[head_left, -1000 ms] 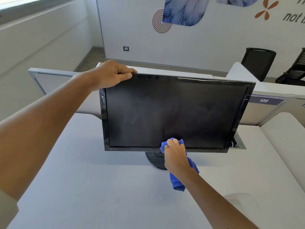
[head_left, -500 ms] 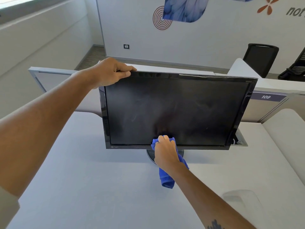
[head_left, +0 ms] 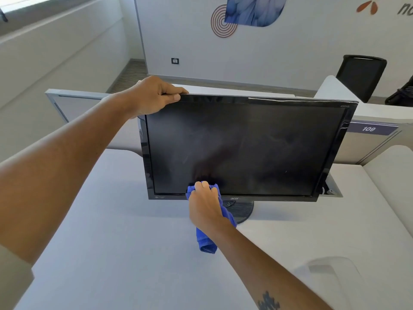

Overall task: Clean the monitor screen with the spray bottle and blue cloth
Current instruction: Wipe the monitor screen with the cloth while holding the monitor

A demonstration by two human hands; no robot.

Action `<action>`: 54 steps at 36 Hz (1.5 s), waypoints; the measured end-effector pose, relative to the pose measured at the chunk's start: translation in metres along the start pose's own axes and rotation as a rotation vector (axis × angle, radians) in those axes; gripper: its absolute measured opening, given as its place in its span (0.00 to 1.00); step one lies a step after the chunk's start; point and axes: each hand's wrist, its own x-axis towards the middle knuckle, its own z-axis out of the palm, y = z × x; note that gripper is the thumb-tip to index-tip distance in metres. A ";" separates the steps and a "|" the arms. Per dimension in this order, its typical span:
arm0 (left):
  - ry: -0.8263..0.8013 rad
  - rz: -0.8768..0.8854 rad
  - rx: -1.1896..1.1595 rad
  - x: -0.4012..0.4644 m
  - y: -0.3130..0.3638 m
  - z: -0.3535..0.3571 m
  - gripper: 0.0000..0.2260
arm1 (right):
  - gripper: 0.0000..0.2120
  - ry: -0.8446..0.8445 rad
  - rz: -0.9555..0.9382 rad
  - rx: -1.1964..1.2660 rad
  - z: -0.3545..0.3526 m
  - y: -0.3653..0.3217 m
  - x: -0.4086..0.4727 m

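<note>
A black monitor (head_left: 257,148) stands on a round dark base (head_left: 241,210) on the white desk (head_left: 111,253). Its dark screen shows faint smears. My left hand (head_left: 154,97) grips the monitor's top left corner, fingers curled over the upper edge. My right hand (head_left: 204,203) holds a bunched blue cloth (head_left: 206,242) and presses it against the bottom edge of the screen, left of centre. The cloth's loose end hangs below my wrist. A pale translucent spray bottle (head_left: 330,278) appears blurred at the lower right on the desk.
A grey desk divider (head_left: 73,101) runs behind the monitor, with a label reading 109 (head_left: 368,129) at the right. A cable cut-out (head_left: 333,189) sits in the desk behind the monitor's right corner. A black office chair (head_left: 359,74) stands beyond the divider.
My right hand has slid the blue cloth leftward along the bottom edge of the screen. My left hand has kept its hold on the top left corner.
</note>
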 end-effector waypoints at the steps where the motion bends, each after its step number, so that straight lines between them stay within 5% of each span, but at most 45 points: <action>1: 0.005 0.002 0.001 0.000 0.000 0.000 0.15 | 0.07 0.012 -0.013 0.004 0.000 -0.005 0.002; 26: 0.032 0.000 0.030 -0.003 -0.001 0.003 0.15 | 0.01 0.033 -0.168 -0.020 0.006 -0.093 0.027; 31: 0.035 0.008 0.031 -0.002 0.001 0.004 0.15 | 0.10 0.060 -0.138 -0.010 0.012 -0.087 0.022; 40: 0.069 0.028 0.037 -0.006 0.000 0.008 0.15 | 0.11 0.082 0.039 0.136 0.011 -0.034 0.002; 54: 0.068 0.033 0.079 -0.005 0.004 0.007 0.15 | 0.17 -0.005 0.213 0.034 0.003 0.087 -0.045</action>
